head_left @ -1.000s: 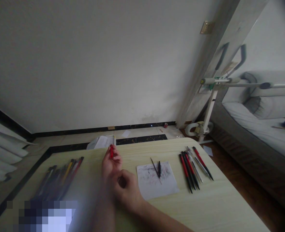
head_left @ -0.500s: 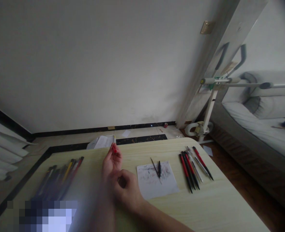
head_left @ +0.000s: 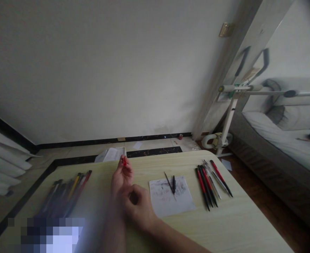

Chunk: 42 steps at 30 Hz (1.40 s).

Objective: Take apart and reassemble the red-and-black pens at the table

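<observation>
My left hand [head_left: 121, 177] is turned palm up over the table, its fingers closed on a small red piece [head_left: 124, 162] at the fingertips. Its exact kind is too small to make out. Against the left wrist rests my right hand [head_left: 141, 207], with thumb and finger curled into a ring. Whatever it may hold is hidden. A scribbled sheet of paper [head_left: 167, 203] lies to the right. On the sheet are a black pen piece [head_left: 174, 184] and a thin pen refill [head_left: 168, 181].
Several red-and-black pens [head_left: 204, 186] and slim clear parts lie on the table's right. More pens [head_left: 76, 184] are grouped at the left, partly blurred. Beyond the wooden table [head_left: 239, 225] stand exercise equipment [head_left: 228, 119] and a sofa [head_left: 276, 140].
The red piece at the left fingertips has shifted slightly in angle. Both hands otherwise stay in nearly the same place, and the pens and paper have not moved.
</observation>
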Motion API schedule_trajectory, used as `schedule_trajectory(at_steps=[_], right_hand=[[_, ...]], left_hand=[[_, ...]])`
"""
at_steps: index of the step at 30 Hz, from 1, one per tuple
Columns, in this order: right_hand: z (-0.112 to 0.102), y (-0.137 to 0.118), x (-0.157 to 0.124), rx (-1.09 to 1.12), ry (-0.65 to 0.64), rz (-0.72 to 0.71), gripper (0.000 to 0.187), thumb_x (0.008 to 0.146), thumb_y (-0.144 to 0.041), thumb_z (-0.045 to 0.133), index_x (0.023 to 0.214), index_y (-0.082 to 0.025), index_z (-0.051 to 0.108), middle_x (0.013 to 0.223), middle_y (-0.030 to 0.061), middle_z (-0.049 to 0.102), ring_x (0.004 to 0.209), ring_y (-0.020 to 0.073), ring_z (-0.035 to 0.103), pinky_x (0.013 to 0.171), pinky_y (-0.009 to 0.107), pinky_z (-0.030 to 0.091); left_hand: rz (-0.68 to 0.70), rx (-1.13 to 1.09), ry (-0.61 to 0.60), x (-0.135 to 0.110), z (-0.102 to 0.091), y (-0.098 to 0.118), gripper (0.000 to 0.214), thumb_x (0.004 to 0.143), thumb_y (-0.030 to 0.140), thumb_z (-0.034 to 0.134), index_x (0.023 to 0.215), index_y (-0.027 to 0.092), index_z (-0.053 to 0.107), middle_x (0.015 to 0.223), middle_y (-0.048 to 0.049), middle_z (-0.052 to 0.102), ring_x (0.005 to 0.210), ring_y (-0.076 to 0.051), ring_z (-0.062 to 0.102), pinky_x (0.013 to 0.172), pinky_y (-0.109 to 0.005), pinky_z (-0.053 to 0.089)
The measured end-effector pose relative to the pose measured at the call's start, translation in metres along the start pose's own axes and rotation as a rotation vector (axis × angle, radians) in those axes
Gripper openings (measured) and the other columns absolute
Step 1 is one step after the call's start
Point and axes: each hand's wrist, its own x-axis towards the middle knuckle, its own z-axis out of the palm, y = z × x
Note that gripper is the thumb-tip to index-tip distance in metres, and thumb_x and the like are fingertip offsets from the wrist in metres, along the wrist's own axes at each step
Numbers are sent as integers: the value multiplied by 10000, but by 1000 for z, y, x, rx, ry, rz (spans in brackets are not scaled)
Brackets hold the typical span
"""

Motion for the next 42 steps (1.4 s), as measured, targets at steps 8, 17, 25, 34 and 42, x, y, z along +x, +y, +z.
schedule_trajectory(at_steps=[8, 17, 25, 34, 42], right_hand=[[2, 1, 0, -7, 12, -12, 87, 731, -164, 501, 702, -149, 582, 639, -4, 572, 540, 87, 448, 499, 197, 345], [1, 1, 0, -22, 13, -3, 83, 728, -173, 512, 697, -152, 587, 625, -9, 566, 538, 90, 455, 504, 199, 347], [0, -1, 0, -31, 6, -6, 92, 733, -176, 514, 700, -146, 594, 628, -7, 565, 539, 86, 451, 500, 192, 344], [1, 1, -1, -25, 5, 0, 88, 735, -179, 515, 720, -144, 594, 654, 2, 573, 550, 89, 450, 510, 199, 355], [0, 1, -1, -51, 19, 3, 92, 736, -183, 514, 693, -150, 588, 614, -10, 550, 535, 88, 445, 502, 198, 347]], left_hand=[[97, 27, 55, 2, 4, -5, 241, 884, 101, 351, 933, 146, 583, 769, -37, 649, 690, -92, 629, 582, -176, 512], [28, 5, 38, 2, 0, -3, 300, 906, 116, 289, 921, 155, 586, 748, -33, 648, 672, -81, 625, 459, -117, 456], [11, -28, -13, -1, -1, 0, 356, 909, 107, 248, 1000, 168, 586, 765, -48, 657, 716, -86, 630, 543, -132, 488], [57, 11, -12, 0, -3, 0, 383, 895, 60, 253, 988, 211, 592, 824, -39, 672, 722, -82, 640, 485, -99, 468], [32, 6, -7, 3, -4, 2, 339, 898, 128, 281, 895, 143, 620, 776, -75, 670, 670, -99, 641, 513, -145, 503]])
